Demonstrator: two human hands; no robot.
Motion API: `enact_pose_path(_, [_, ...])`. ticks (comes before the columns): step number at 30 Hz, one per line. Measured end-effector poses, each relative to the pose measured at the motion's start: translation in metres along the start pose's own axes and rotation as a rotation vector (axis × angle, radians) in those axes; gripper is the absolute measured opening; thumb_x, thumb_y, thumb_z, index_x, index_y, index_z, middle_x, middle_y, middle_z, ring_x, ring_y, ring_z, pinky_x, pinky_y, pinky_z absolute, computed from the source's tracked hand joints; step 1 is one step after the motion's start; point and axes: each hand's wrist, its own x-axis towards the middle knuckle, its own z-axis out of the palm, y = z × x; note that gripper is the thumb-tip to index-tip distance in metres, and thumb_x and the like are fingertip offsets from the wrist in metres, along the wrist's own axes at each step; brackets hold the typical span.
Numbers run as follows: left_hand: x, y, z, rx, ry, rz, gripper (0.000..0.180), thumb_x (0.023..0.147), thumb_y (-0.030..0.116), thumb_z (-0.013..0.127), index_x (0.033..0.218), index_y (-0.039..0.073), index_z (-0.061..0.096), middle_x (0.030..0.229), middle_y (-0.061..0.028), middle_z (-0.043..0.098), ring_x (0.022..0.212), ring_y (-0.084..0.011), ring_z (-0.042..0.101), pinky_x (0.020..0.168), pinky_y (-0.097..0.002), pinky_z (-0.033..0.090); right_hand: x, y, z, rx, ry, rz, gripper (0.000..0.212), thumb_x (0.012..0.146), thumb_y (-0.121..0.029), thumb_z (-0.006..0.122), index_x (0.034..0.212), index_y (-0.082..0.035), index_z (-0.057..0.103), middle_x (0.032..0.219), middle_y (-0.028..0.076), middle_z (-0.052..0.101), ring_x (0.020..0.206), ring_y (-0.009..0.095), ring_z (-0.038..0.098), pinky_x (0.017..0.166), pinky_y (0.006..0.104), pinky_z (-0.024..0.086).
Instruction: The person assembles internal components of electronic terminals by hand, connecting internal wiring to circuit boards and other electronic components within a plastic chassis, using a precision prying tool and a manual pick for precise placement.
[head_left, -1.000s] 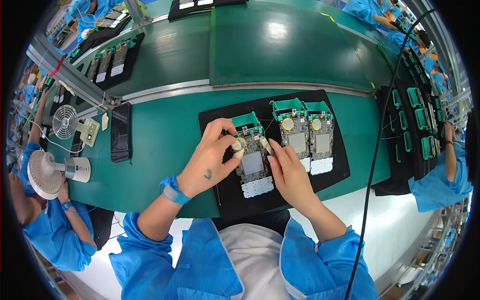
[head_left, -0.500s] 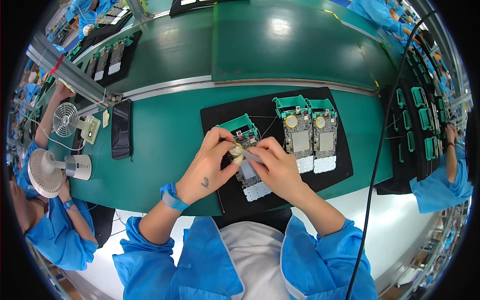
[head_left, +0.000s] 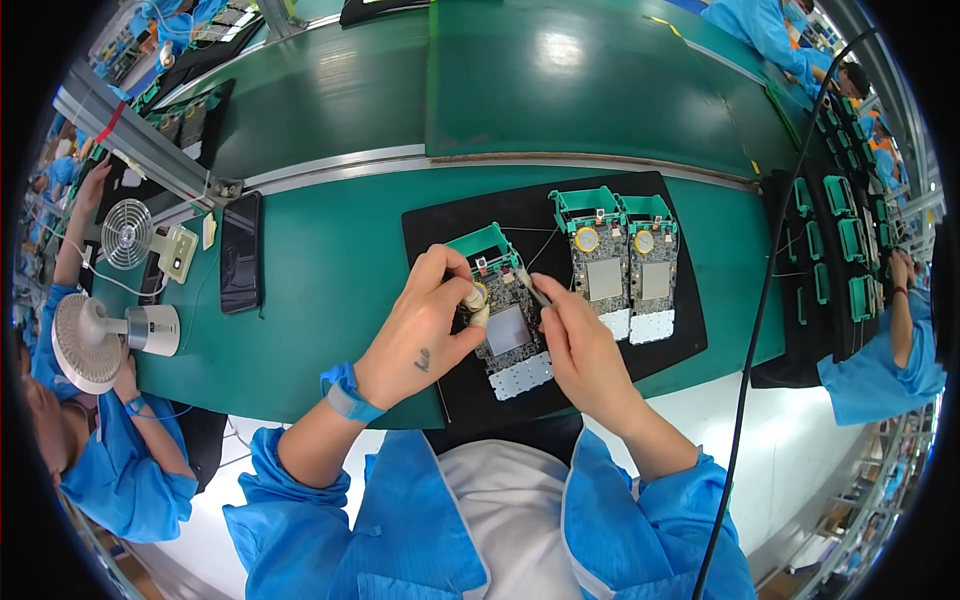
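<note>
A circuit board lies slightly turned on a black mat, with a green plastic frame at its far end. My left hand, with pale finger covers on thumb and forefinger, is closed at the board's left edge, partly hiding a yellow-rimmed round cell. In my right hand is a slim grey tool, its tip at the board's upper right edge. Whether it is tweezers I cannot make out. Two similar boards lie side by side to the right.
A black phone, a small round fan and a white fan sit on the left. A black cable hangs across the right side. Co-workers in blue work on both sides; trays of green frames stand at right.
My right hand and its tool have moved right, away from my left fingertips to the board's upper right edge. The board has shifted slightly up and right.
</note>
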Motion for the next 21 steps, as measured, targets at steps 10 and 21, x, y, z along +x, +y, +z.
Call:
enact_pose_path(10, [0.003,0.004,-0.004,-0.013,-0.063,-0.053,0.025,0.063,-0.004,0.072,0.082,-0.008,0.057,0.101,-0.0139,0.046,0.094,-0.0289,0.051,0.074,-0.0343,0.047,-0.01,0.008,-0.002,-0.467,-0.011,-0.241,0.045,0.086,-0.004,0.063,0.129,-0.014,0.059,0.061,0.001,0.047,0.043,0.014,0.047,0.04,0.0301,0.038])
enact_pose_path(21, [0.002,0.009,-0.002,0.018,-0.07,-0.101,0.024,0.064,-0.004,0.071,0.081,-0.01,0.055,0.102,-0.0165,0.045,0.094,-0.0316,0.05,0.078,-0.0362,0.046,-0.014,0.009,0.006,-0.326,0.021,-0.25,0.047,0.082,-0.001,0.064,0.127,-0.013,0.062,0.057,0.001,0.048,0.042,0.012,0.046,0.039,0.0283,0.037])
